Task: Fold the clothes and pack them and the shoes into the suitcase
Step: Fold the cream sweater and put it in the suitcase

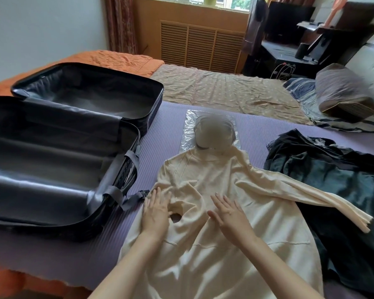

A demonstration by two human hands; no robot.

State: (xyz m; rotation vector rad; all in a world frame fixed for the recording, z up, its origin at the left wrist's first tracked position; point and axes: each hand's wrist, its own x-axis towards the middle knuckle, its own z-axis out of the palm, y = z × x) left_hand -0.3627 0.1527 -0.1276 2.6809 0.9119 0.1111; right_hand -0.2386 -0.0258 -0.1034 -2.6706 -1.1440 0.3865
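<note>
A cream sweater (214, 175) lies front-up on the purple mat (166, 126) that covers the near part of the bed, its collar pointing away from the person and its hem running off the lower edge of view. Both hands are flat on its middle: the left hand (157, 209) presses near the left side of the sweater, the right hand (229, 214) near the centre, and each grip is wide, fingers straight and holding nothing. An open cuff (175, 217) shows just beside the left thumb. The other sleeve (300, 195) stretches out to the right, and its end rests on a heap of dark clothes (333, 173) lying just beside the sweater. To the left the black suitcase (52, 147) lies open on the mat, both halves showing bare dark lining, with a grey strap (125, 198) trailing over its near corner towards the left hand. Touching the collar at the far side is a clear plastic bag (190, 130) with something rounded inside – it is blurred and I cannot tell what. Farther off, a tan sheet (225, 89) covers the bed, an orange blanket (117, 59) sits behind the suitcase, and a pillow (343, 98) lies at the right.
</note>
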